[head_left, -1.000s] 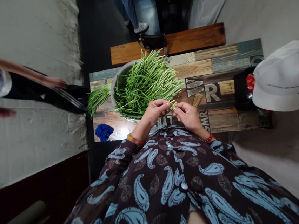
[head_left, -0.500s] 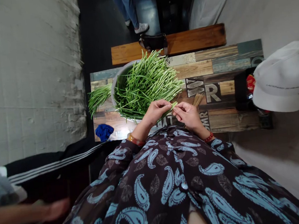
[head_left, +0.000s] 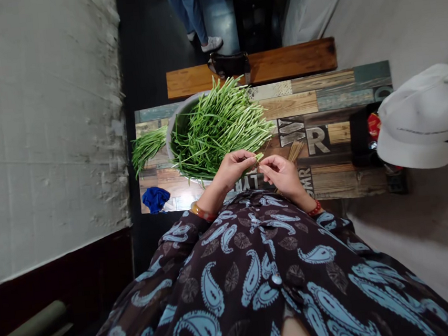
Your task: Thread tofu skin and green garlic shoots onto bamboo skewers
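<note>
My left hand is closed in a pinch on a few green garlic chives, their pale cut ends sticking out past the fingertips. Just to its right, my right hand is also pinched, its fingertips close to those ends. What sits between the right fingers is too small to make out. Beyond both hands stands a large grey basin heaped with garlic chives, the stem ends pointing right. A bundle of thin brown sticks, like bamboo skewers, lies beside my right hand.
More garlic chives lie left of the basin on the patterned wooden table. A blue crumpled cloth rests at the near left corner. At the right is a white cap. Behind, a dark bag sits on a bench; a person stands beyond.
A passing person's arm and striped dark trouser leg at the lower left have gone out of view. My right fingertips have drawn slightly away from the chive ends.
</note>
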### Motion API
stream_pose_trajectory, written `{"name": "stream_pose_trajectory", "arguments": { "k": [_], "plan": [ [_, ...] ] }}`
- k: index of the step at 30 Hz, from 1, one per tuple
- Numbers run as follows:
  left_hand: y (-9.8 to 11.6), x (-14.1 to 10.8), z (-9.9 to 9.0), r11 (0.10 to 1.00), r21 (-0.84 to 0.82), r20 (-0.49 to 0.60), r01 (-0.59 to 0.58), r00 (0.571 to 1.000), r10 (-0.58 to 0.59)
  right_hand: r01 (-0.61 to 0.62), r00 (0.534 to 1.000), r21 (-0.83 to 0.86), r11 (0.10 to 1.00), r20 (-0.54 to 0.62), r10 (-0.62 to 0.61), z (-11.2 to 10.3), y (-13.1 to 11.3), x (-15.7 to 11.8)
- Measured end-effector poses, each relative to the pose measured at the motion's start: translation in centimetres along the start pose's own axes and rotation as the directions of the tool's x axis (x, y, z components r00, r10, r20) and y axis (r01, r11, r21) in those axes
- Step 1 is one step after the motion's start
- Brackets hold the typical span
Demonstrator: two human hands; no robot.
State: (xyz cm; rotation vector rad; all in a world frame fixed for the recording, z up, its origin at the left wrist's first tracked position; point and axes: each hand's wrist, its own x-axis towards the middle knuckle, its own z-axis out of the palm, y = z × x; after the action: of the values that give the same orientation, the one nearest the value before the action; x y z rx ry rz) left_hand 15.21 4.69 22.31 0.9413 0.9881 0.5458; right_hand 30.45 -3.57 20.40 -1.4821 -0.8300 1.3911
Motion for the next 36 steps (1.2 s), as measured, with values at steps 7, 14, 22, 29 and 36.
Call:
{"name": "stream_pose_trajectory", "arguments": {
  "k": [7,14,22,29,36],
  "plan": [
    [-0.08,0.13,0.04,1.000,0.007,-0.013,-0.030,0.999,0.030,0.075,0.995,-0.118,0.990,-0.063,-0.082,0.03,0.34,-0.12],
    [-0.17,0.06,0.07,0.994,-0.103,0.031,0.028,0.999,-0.025,0.085,0.994,-0.112,0.990,-0.053,-0.092,0.10,0.25,0.06],
    [0.15,0.30,0.86,0.995,-0.095,0.020,0.007,1.000,-0.005,0.087,0.996,-0.105,0.991,-0.026,-0.090,0.12,0.21,-0.06],
    [-0.13,0.44,0.76,0.997,-0.070,0.017,-0.024,1.000,0.025,0.079,0.996,-0.099,0.992,-0.033,-0.083,0.12,0.21,-0.05],
    [0.51,0.27,0.89,0.997,-0.069,0.018,-0.037,0.999,0.038,0.068,0.996,-0.089,0.994,-0.048,-0.072,0.28,-0.18,-0.07]
  ]
}}
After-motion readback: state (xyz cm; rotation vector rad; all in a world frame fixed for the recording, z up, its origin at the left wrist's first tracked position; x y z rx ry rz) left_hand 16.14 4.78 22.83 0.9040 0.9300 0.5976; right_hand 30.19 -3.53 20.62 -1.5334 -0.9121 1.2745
